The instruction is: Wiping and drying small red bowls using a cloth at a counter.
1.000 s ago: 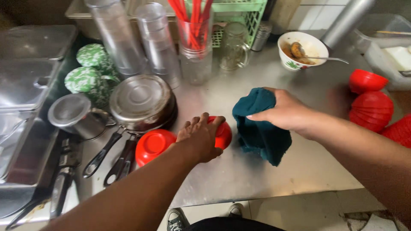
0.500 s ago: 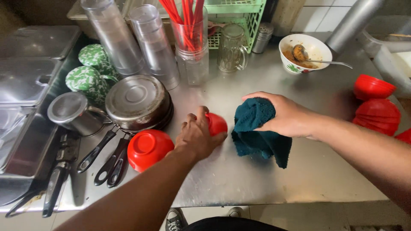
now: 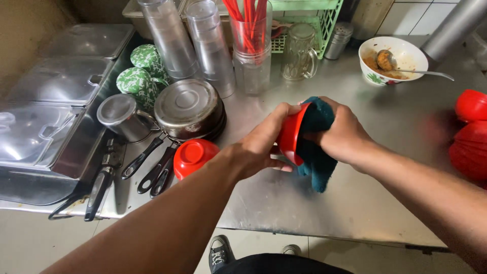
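Observation:
My left hand [image 3: 261,144] grips a small red bowl [image 3: 290,136], tipped on its side above the steel counter [image 3: 355,203]. Pressed into the bowl's open side is a dark teal cloth [image 3: 315,147], which my right hand [image 3: 342,132] holds bunched, its loose end hanging down. A second red bowl [image 3: 194,156] sits upside down on the counter to the left of my left hand.
Left of the hands are stacked steel pans with black handles [image 3: 188,109], a small steel pot [image 3: 120,116] and lidded steel trays [image 3: 61,81]. Behind stand stacks of clear cups [image 3: 208,45], red chopsticks in a cup [image 3: 249,30], a glass mug [image 3: 299,50], a used bowl with a spoon [image 3: 393,58]. More red bowls [image 3: 472,132] lie at right.
My left hand has lifted the red bowl off the counter and turned it on its side. My right hand has brought the teal cloth into it.

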